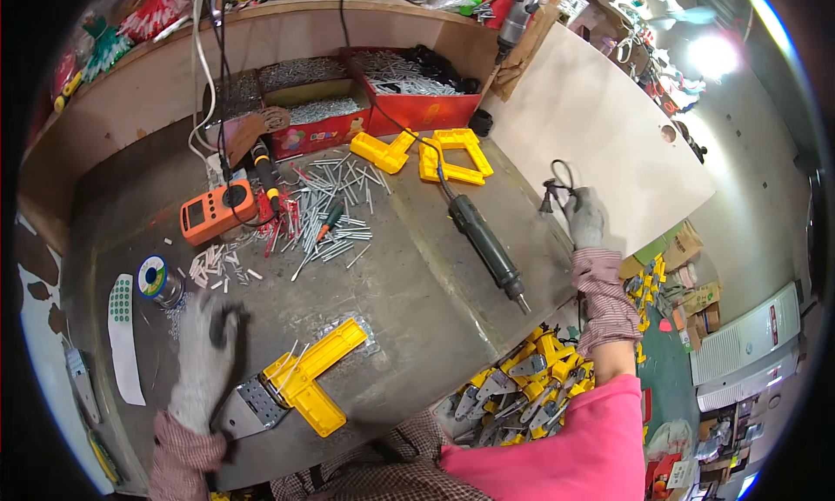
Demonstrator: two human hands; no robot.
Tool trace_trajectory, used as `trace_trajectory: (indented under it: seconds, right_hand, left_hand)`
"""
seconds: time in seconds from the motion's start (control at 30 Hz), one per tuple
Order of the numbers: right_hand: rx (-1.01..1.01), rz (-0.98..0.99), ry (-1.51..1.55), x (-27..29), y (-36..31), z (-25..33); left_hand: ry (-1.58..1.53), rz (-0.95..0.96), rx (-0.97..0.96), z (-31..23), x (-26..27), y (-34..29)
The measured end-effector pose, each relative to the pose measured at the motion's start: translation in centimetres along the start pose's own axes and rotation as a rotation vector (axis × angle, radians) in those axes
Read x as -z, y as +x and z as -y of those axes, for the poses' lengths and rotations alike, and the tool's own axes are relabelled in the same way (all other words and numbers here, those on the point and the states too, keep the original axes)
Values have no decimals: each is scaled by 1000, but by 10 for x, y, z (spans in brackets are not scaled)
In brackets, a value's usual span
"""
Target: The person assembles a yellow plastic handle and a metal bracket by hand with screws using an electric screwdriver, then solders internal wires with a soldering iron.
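My left hand [207, 353], in a grey glove, is over the left of the workbench, somewhat blurred, fingers apart and nothing visible in it. Beside it lies a yellow plastic frame piece [315, 372] joined to a grey metal bracket [256, 405], with two thin pale rods lying across the joint. My right hand [588, 219], also gloved, is at the right edge of the bench, closed on a black looped cable [558, 181] with dark tapered ends. A dark green electric screwdriver [487, 249] lies on the bench to its left, bit toward me.
Loose screws [335, 210] are heaped mid-bench beside an orange meter [217, 212]. A solder spool [160, 282] stands at left. Red boxes [417, 110] of screws line the back, near two yellow frame parts [454, 157]. Yellow-and-grey assemblies [531, 379] are piled below the right edge.
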State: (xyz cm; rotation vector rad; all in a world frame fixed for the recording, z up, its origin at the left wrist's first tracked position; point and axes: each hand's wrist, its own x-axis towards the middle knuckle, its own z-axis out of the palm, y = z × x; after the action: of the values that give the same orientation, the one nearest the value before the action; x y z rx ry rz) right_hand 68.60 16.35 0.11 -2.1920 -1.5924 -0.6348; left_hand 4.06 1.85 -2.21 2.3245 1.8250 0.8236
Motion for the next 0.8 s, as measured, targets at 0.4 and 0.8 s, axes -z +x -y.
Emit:
trace_trajectory:
  seconds: [0.4,0.8]
  right_hand:
    - [-407,718,1551,129,-50,179]
    - [1175,720,436,118,-170,226]
  left_hand:
    - [-279,3,140,-33,10,-84]
    - [-222,98,116,-18,22,-102]
